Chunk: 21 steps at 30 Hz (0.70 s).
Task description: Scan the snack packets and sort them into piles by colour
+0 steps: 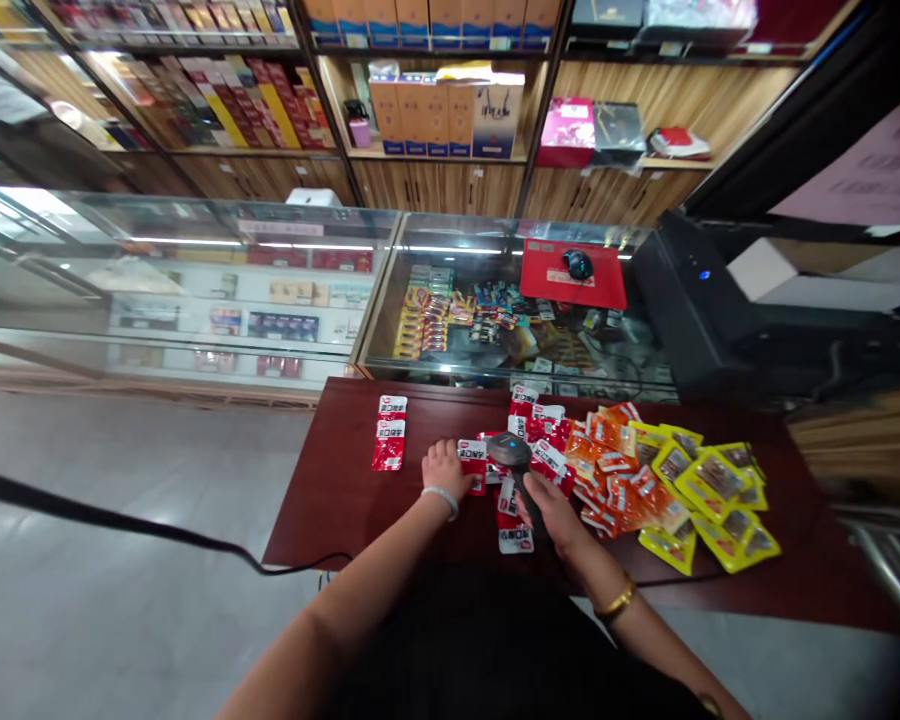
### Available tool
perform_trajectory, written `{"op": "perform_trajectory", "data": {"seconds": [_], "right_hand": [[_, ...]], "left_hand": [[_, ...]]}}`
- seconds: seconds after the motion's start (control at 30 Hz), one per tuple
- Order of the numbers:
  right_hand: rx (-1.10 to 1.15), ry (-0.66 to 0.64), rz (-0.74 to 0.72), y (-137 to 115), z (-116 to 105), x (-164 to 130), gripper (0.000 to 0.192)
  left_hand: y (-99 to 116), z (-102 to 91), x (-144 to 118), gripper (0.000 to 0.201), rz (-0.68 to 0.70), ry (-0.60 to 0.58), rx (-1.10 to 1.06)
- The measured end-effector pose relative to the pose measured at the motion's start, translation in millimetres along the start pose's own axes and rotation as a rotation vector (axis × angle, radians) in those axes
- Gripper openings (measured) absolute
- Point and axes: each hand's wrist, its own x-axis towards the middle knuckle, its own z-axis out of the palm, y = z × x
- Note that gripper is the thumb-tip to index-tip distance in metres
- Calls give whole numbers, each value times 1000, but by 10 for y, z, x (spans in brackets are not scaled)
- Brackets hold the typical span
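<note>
My right hand (551,510) grips a black barcode scanner (511,452), its head pointing away from me over a red snack packet (473,462). My left hand (444,468) rests on the dark red table (330,500) with its fingers on that packet's left edge. Two red packets (390,432) lie apart at the left. A heap of red packets (544,425) lies just beyond the scanner. Orange packets (615,470) and yellow packets (709,500) spread to the right.
A glass display counter (195,290) full of goods runs behind the table. On it sit a red mat with a black mouse (576,265) and a black printer-like machine (690,300). Shelves of boxes (435,110) line the wall. A black cable (120,520) crosses the floor at left.
</note>
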Motion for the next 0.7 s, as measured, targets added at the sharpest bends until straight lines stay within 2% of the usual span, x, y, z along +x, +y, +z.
{"op": "perform_trajectory", "data": {"seconds": [0.07,0.17,0.27,0.33,0.43,0.5,0.6,0.7], "right_hand": [[-2,2,15,11,20,0,48],[-27,-16,38,69,95,6,50],[-72,-86,53,137,188,17,54],[-111,-151,58,176,247,29,55],[-170,-240,72,226,341,56,58],[-203,-298,94,254,419,81,63],[-251,-399,141,276,559,122,69],[-300,-497,151,281,683,161,68]], "left_hand": [[86,27,-23,69,5,-36,52],[43,26,-70,52,0,-76,74],[-192,12,-96,38,-32,-122,-43],[-422,-2,-87,35,-111,-151,-209],[-769,-33,-60,32,-229,-91,-461],[-942,-54,-62,26,-271,-38,-547],[-1089,-64,-111,21,-299,9,-601],[-1176,-43,-176,18,-341,64,-697]]}}
